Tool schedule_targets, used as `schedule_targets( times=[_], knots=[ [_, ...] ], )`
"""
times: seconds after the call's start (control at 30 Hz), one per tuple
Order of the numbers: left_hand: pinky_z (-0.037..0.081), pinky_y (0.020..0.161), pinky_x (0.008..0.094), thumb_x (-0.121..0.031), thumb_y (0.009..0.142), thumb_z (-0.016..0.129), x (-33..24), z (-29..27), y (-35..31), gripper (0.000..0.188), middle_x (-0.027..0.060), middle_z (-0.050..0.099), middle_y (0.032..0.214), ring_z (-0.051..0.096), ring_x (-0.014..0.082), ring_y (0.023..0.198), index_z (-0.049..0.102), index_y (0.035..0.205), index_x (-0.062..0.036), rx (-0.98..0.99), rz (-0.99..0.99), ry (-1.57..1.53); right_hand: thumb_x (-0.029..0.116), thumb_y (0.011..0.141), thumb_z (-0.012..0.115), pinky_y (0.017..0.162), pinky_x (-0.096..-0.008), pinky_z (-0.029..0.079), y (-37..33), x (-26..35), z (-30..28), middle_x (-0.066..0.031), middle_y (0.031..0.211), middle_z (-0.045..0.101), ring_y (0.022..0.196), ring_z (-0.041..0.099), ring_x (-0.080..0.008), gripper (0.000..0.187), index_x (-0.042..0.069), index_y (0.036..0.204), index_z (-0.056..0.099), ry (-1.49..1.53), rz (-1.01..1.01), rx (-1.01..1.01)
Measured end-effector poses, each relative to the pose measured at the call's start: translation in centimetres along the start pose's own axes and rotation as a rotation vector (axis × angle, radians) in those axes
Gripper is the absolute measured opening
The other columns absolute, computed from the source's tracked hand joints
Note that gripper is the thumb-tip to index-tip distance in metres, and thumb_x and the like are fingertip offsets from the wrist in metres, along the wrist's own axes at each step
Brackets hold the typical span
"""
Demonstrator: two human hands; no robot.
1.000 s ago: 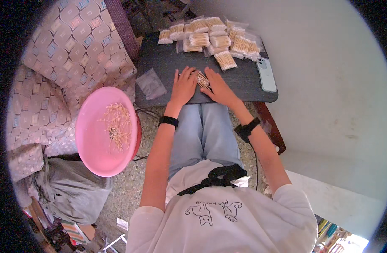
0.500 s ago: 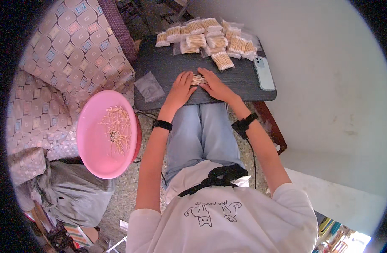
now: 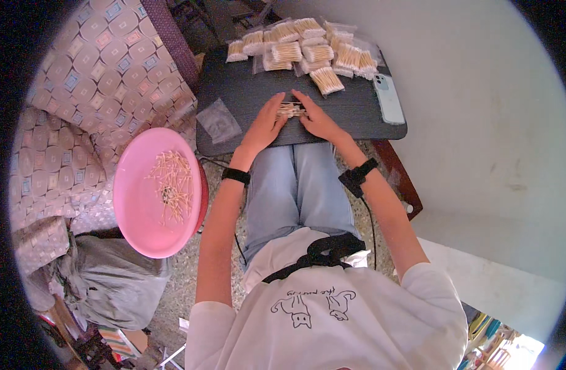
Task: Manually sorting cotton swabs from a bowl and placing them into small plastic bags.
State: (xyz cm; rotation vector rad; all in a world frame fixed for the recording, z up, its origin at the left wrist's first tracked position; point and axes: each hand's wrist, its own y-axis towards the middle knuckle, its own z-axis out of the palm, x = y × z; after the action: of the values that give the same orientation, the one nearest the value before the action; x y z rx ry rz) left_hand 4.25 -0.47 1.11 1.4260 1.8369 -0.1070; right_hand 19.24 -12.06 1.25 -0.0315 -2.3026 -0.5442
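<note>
Between my two hands, on the black table, lies a small bundle of cotton swabs. My left hand holds its left end and my right hand its right end, the fingers curved around it and the fingertips close together on the far side. Parts of the bundle are hidden by the hands. Left of my left hand lies a flat, clear plastic bag. Beyond the hands is a pile of clear bags filled with cotton swabs, one filled bag lying nearest to me.
A white phone lies at the table's right edge, beside the pale wall. To my left stands a pink basin with loose cotton swabs in it. Patterned fabric covers something behind the basin, and a grey cloth lies below.
Both hands have shifted slightly away from me, and the gap between them over the swabs looks a little wider. The whole view has also shifted a little.
</note>
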Motion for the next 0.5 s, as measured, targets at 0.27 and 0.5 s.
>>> schedule_targets(
  times=[0.27, 0.5],
  knots=[
    [0.03, 0.106, 0.0419, -0.013, 0.091, 0.047, 0.5, 1.9, 0.5, 0.038, 0.0149, 0.046, 0.131, 0.039, 0.0326, 0.125, 0.045, 0.126, 0.0007, -0.041, 0.16, 0.349, -0.005, 0.083, 0.038, 0.108, -0.0351, 0.024, 1.6, -0.3, 3.5, -0.0196, 0.141, 0.033, 0.133, 0.029, -0.0306, 0.056, 0.001, 0.138, 0.027, 0.37, 0.188, -0.165],
    [0.03, 0.107, 0.0411, -0.013, 0.089, 0.049, 0.6, 0.0, -0.8, 0.042, 0.0173, 0.04, 0.135, 0.035, 0.0325, 0.127, 0.043, 0.127, 0.0022, 0.016, 0.148, 0.427, -0.001, 0.083, 0.043, 0.111, -0.0352, 0.02, 0.2, 0.5, 1.5, -0.0205, 0.141, 0.032, 0.134, 0.028, -0.0312, 0.056, -0.002, 0.137, 0.027, -0.043, 0.113, 0.007]
  ],
)
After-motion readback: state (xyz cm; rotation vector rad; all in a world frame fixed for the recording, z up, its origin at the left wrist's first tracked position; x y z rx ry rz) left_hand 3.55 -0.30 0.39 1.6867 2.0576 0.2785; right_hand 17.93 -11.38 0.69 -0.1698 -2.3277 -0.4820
